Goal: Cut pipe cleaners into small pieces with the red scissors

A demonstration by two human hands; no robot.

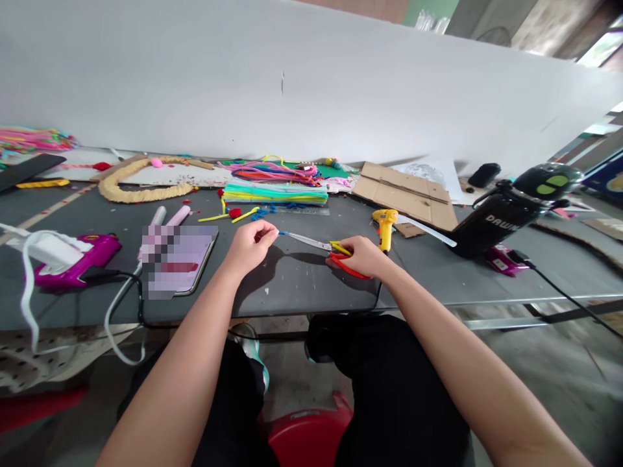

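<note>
Centre of the frame: the left hand [253,243] pinches a short blue fuzzy wire piece [281,233] between fingertips. It is right at the tip of the steel scissors with red and yellow handles [316,244], which the right hand [363,256] grips by the loops, blades pointing left. Nothing sits between the two hands on the dark grey table [292,285]. Just behind them lies one flat stack of green and yellow pipe cleaners [275,192]. Two glue guns here: a small yellow one [384,227] just beside the right hand, a magenta one [73,259] at the left edge. Two pale pink sticks [168,215] lie above a flat phone [178,259]. One black water bottle [511,211] lies tipped at right, beside one brown cardboard sheet [403,191].
</note>
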